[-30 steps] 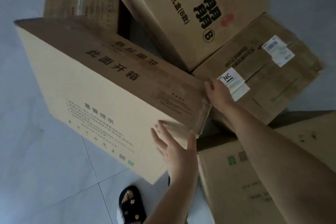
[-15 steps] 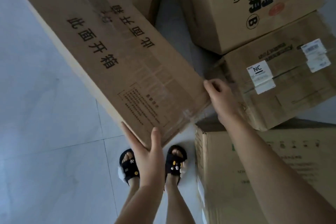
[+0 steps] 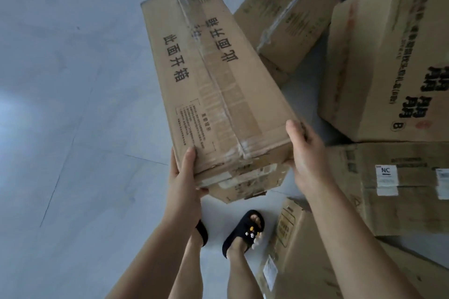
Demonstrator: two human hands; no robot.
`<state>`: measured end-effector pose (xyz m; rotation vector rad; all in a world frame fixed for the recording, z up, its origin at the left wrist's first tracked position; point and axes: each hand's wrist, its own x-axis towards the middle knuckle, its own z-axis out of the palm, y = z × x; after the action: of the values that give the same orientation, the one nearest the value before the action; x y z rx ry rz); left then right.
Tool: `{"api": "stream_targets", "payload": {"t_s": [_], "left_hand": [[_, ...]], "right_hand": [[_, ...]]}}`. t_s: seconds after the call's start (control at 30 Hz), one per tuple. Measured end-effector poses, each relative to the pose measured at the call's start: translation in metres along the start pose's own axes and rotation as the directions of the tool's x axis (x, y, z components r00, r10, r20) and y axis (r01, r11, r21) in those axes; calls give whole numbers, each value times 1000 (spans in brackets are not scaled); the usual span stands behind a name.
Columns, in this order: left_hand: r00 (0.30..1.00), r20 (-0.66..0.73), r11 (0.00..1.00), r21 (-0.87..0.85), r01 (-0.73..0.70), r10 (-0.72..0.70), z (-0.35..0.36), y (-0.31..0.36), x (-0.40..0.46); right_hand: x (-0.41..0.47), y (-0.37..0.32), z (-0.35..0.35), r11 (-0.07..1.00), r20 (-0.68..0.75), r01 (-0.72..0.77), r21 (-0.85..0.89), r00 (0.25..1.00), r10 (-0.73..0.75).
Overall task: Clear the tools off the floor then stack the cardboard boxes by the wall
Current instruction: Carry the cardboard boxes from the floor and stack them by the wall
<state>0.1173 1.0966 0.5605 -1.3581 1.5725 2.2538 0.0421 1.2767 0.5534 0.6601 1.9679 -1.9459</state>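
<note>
above the floor (image 3: 60, 128), left hand (image 3: 183, 177) and right hand (image 3: 303, 150) grip the long box (image 3: 218, 94).

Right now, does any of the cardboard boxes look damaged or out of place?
Yes. The long box held by the left hand and right hand has a torn, crumpled near end with wrinkled tape. The boxes on the right lie askew, not stacked; the NC-labelled box looks creased.

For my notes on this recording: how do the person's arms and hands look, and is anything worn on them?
Both forearms are bare up to the frame's edge: no sleeves show. The left hand and the right hand carry no gloves, and no rings, watch or bracelet can be seen on them. Nails look short and unpainted.
</note>
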Motion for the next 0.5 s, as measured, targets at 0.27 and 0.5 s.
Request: {"api": "stream_targets", "payload": {"t_s": [0.27, 0.5], "left_hand": [[1000, -17, 983, -181, -1, -2, -105, 114, -70], [990, -96, 973, -196, -124, 106, -207, 203, -106]], "right_hand": [[-112, -105, 106, 961, 130, 213, -173, 973, -192], [-182, -150, 212, 980, 215, 190, -58, 961, -174]]}}
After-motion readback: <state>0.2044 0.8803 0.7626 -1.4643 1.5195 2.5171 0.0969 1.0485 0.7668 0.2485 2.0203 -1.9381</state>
